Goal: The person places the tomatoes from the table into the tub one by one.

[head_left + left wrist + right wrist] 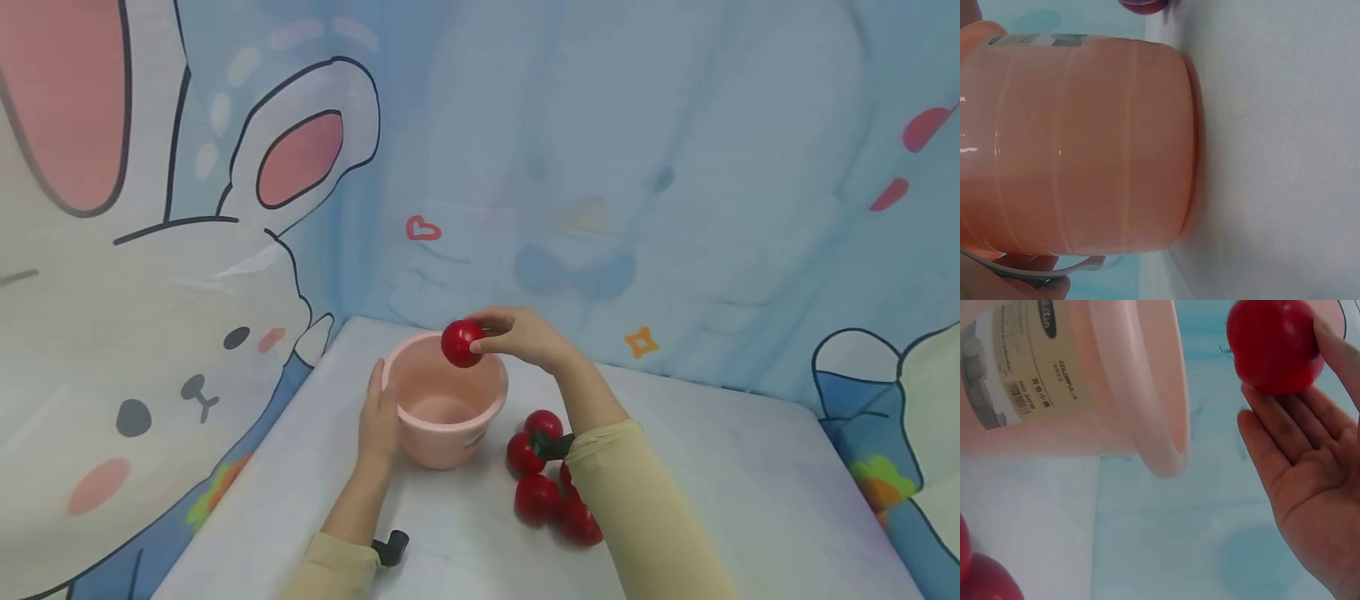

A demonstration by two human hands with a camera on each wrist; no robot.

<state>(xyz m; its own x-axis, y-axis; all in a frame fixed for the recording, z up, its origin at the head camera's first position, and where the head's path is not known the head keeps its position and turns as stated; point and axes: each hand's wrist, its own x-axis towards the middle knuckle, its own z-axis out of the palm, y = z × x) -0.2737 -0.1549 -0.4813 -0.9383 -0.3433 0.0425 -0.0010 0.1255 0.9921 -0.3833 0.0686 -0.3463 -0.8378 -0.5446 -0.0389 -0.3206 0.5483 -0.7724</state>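
A pink plastic bucket point(438, 446) stands upright on the table. My left hand point(377, 421) holds its left side near the rim, with fingers by the pale handle point(1029, 272) in the left wrist view. Above the bucket's opening, toward its right rim, my right hand point(521, 335) pinches a red apple point(462, 343) between thumb and fingers. The right wrist view shows that apple point(1275, 347) at the fingertips, apart from the rim. Inside, the bucket's visible floor is bare.
Several more red apples point(536, 498) lie grouped on the white table point(720, 500), right of the bucket and partly hidden by my right sleeve point(645, 508). A printed blue curtain point(675, 167) with a cartoon rabbit hangs behind and beside the table. The bucket carries a paper label point(1029, 362).
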